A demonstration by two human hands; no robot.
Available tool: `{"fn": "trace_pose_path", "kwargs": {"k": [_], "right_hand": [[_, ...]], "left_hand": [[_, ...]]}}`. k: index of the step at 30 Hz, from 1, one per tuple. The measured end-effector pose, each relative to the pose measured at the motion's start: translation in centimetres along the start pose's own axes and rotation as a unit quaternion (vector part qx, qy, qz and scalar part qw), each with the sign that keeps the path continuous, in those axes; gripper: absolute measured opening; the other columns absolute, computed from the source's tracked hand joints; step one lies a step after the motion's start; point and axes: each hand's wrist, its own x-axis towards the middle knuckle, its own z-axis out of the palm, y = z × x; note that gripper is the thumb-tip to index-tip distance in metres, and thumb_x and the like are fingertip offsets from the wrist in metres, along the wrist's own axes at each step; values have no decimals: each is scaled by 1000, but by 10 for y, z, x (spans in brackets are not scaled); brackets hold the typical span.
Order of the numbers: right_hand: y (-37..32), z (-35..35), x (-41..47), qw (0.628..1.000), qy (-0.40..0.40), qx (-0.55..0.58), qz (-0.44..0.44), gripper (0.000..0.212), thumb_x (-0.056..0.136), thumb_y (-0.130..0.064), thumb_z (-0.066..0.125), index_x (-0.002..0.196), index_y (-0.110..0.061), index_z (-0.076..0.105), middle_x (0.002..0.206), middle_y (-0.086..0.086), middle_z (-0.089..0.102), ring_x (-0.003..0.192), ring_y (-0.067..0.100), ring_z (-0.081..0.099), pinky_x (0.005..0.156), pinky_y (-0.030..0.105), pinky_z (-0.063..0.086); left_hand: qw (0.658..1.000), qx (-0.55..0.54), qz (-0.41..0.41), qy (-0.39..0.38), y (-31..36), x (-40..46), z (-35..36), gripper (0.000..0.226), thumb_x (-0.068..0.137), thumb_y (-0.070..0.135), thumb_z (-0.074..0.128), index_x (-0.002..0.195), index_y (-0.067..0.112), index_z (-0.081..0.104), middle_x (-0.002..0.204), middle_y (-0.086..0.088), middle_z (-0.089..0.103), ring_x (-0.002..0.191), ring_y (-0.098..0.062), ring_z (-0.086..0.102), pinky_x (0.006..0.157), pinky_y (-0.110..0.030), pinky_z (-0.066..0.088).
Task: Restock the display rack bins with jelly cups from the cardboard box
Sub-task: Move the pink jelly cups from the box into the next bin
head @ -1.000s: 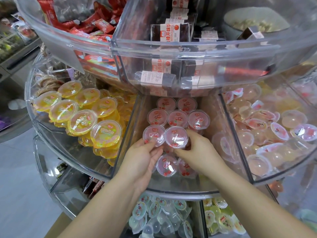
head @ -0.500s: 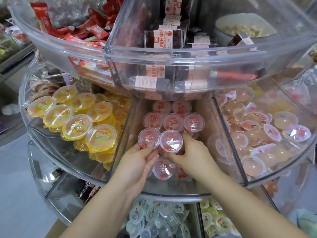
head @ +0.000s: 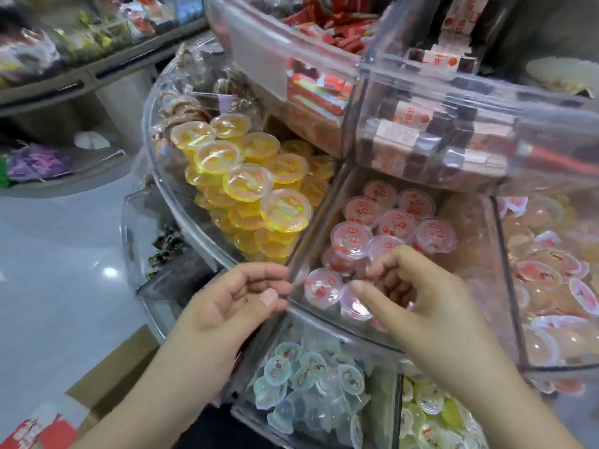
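Hands hover at the front of a clear acrylic display rack, both empty. The left hand sits just outside the front left corner of the middle bin, palm turned up, fingers loosely curled and gripping nothing. The right hand hangs over the bin's front edge, fingers relaxed and slightly bent above the cups, touching none that can be made out. Inside that bin lie the red jelly cups, lids up in rows at the back, with a few more loose near the front. To the left, a neighbouring bin is heaped with yellow jelly cups; to the right, another holds pale peach cups. Blue-lidded cups fill a lower-tier bin. A corner of the cardboard box shows at lower left on the floor.
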Motion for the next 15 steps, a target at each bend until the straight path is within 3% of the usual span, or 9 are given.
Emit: {"fn": "trace_pose_path", "kwargs": {"k": [2, 4, 9, 12, 15], "right_hand": [[-31, 36, -7, 989, -110, 83, -59, 22, 72, -46, 63, 83, -28, 55, 67, -5, 61, 56, 6, 53, 54, 22, 44], [-49, 92, -14, 962, -238, 102, -88, 24, 71, -47, 61, 87, -30, 55, 66, -9, 62, 56, 6, 55, 56, 18, 45], [-29, 271, -37, 872, -486, 60, 9, 11, 80, -35, 65, 80, -35, 53, 63, -12, 54, 55, -2, 47, 58, 10, 36], [11, 378, -53, 844, -528, 11, 96, 7, 88, -26, 61, 87, -23, 55, 67, -9, 48, 56, -1, 44, 55, 10, 35], [59, 477, -62, 833, -526, -34, 171, 4, 90, -19, 58, 90, -16, 56, 67, -5, 50, 56, 5, 46, 47, 9, 35]], "left_hand": [[997, 53, 36, 47, -11, -17, -33, 24, 76, 20, 59, 93, 31, 71, 87, 3, 73, 79, -3, 67, 71, -9, 49], [988, 84, 28, 128, -33, -34, -76, 20, 79, 25, 61, 92, 39, 69, 89, 6, 72, 82, -2, 66, 74, -10, 49], [935, 52, -99, 337, -154, -88, -198, 32, 88, 13, 64, 87, 44, 68, 88, 12, 71, 80, 1, 65, 73, -14, 50], [892, 21, -203, 403, -249, -119, -255, 25, 91, 9, 58, 92, 34, 63, 88, 9, 71, 93, -12, 65, 91, -36, 49], [858, -16, -286, 427, -341, -132, -298, 19, 93, 7, 55, 92, 26, 58, 98, -6, 63, 105, -31, 60, 90, -37, 46]]}}
